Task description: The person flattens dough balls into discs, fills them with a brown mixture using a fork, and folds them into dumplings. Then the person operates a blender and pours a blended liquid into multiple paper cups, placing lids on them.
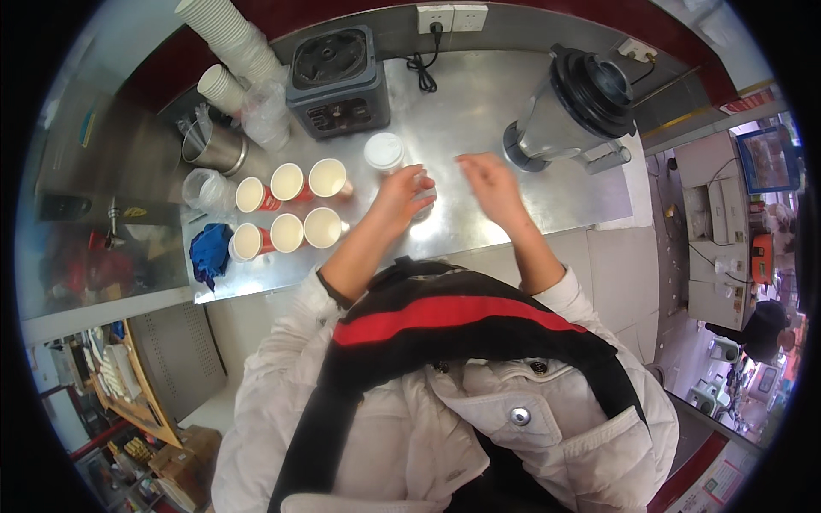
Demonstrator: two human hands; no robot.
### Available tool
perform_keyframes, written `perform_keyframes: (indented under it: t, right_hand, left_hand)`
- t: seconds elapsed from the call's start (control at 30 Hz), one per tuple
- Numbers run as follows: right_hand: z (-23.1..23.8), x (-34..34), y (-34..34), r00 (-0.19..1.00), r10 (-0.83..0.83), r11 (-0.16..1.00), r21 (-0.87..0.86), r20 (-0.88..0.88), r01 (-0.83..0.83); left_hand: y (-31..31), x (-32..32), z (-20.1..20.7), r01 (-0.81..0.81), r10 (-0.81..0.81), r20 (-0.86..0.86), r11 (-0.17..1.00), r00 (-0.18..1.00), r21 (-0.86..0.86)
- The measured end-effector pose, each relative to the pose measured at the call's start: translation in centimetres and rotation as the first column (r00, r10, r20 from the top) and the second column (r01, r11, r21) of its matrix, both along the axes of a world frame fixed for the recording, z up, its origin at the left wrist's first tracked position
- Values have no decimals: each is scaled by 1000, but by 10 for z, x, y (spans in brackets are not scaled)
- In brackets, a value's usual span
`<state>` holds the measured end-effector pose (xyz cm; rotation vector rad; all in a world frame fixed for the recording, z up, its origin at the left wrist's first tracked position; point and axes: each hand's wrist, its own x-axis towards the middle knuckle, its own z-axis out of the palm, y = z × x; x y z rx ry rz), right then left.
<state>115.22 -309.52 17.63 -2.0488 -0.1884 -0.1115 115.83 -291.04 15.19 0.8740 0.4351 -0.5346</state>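
Note:
My left hand (398,198) is over the steel counter with its fingers curled round something small and dim that I cannot make out. Right behind it stands a paper cup with a white lid (384,150); whether the hand touches this cup is hard to see. To the right, my right hand (496,190) hovers with bent fingers slightly apart and nothing visible in them. Several red paper cups without lids stand in two rows left of my hands, among them a back-row cup (327,177) and a front-row cup (322,227); their insides look pale.
A dark grey boxy machine (339,81) stands at the back. Beside it are stacked white cups (224,34), a steel canister (212,147) and a clear plastic bag (208,190). A blue cloth (210,251) lies front left. A blender jug (564,107) with a black lid stands right.

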Motion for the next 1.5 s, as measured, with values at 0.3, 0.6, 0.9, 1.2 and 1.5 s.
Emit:
perform_keyframes:
  t: [0.3, 0.6, 0.9, 1.2, 1.5]
  right_hand:
    - [26, 39, -47, 978, -145, 959, 223, -152, 176]
    - [181, 275, 28, 872, -146, 987, 124, 468, 99]
    - [215, 432, 107, 833, -386, 902, 352, 396, 251]
    - [173, 373, 67, 892, -300, 953, 154, 338, 262]
    - [105, 135, 49, 983, 7, 987, 159, 183, -36]
  left_hand:
    - [-58, 124, -15, 372, -465, 80, 789, 882, 489]
    - [-115, 189, -24, 411, -699, 118, 539, 705, 735]
    - [-58, 192, -9, 50, -591, 485, 665, 645, 745]
    - [45, 217, 118, -406, 154, 673, 883, 723, 234]
    - [21, 202, 160, -92, -95, 508, 939, 856, 330]
